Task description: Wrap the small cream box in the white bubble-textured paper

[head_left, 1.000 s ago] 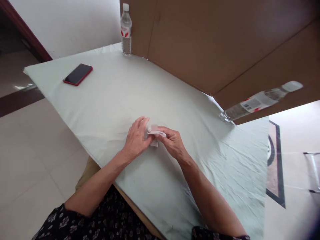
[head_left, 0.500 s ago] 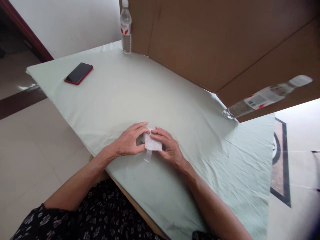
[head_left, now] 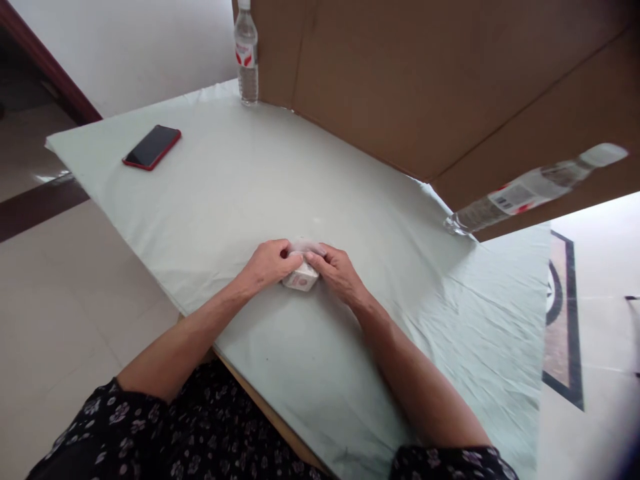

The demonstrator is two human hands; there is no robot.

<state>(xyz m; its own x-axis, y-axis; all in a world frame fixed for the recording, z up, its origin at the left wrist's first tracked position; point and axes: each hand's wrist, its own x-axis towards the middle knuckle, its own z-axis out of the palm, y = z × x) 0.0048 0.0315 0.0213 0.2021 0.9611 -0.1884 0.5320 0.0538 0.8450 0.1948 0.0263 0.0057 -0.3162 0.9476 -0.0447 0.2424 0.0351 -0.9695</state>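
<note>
A small white box (head_left: 301, 279) with faint reddish print on its near face sits near the table's front edge. Its left and back part is in my left hand (head_left: 271, 263), fingers curled and thumb pressed on top. My right hand (head_left: 339, 268) closes on the far right side, its thumb also on the top. Between both hands, at the back of the box, a pale, blurred flap or sheet (head_left: 306, 247) shows. Fingertips behind the box are hidden.
A phone in a red case (head_left: 153, 147) lies at the left on the pale green tablecloth (head_left: 240, 173). One water bottle (head_left: 247, 57) stands at the back, another water bottle (head_left: 530, 190) at the right. A large cardboard panel (head_left: 390, 80) rises behind.
The box has turned, so a printed face now points toward me in place of the plain white one with a hanging strip. Both hands have closed in, thumbs now on top.
</note>
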